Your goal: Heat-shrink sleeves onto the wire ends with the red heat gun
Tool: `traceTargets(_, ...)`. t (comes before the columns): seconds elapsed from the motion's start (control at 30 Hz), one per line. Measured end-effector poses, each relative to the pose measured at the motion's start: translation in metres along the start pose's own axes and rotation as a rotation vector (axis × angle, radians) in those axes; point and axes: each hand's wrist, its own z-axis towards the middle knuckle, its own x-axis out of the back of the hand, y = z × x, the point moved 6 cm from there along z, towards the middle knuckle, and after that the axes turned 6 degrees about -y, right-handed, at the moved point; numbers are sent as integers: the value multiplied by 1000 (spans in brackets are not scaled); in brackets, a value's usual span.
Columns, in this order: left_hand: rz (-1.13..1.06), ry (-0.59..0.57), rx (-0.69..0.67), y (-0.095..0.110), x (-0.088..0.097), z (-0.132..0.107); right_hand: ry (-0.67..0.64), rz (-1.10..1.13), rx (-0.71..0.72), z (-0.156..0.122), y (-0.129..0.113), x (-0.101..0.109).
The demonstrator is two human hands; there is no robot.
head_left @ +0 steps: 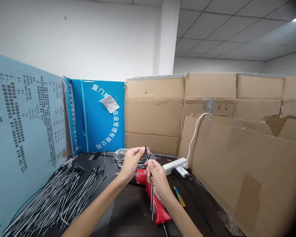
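My left hand (131, 163) pinches the dark upper end of a thin black-and-white wire bundle (152, 200) between thumb and fingertips. Just below and to the right, my right hand (158, 179) has its fingers wrapped round the same wires, whose white and black tails hang down beneath it. Behind both hands a red heat gun (160, 212) lies on the dark table, partly covered by them. Farther back is a pile of wires (122, 158), half hidden by my left hand.
A large heap of black-and-white wires (54, 194) spreads over the left side. A white power strip (175, 165) with plugged-in cords stands at the right, near a yellow-and-blue strip (179, 197). Cardboard panels (155, 115) and a blue board (96, 121) wall in the table.
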Motion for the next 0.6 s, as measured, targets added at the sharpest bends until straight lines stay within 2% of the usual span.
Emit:
traceTargets(0.37,88,-162,21,5,-24,-12,71,-35,43,0,-11,9)
traceTargets(0.6,56,-53,58,14,-10,-8,7,-61,28,-1,-6,4)
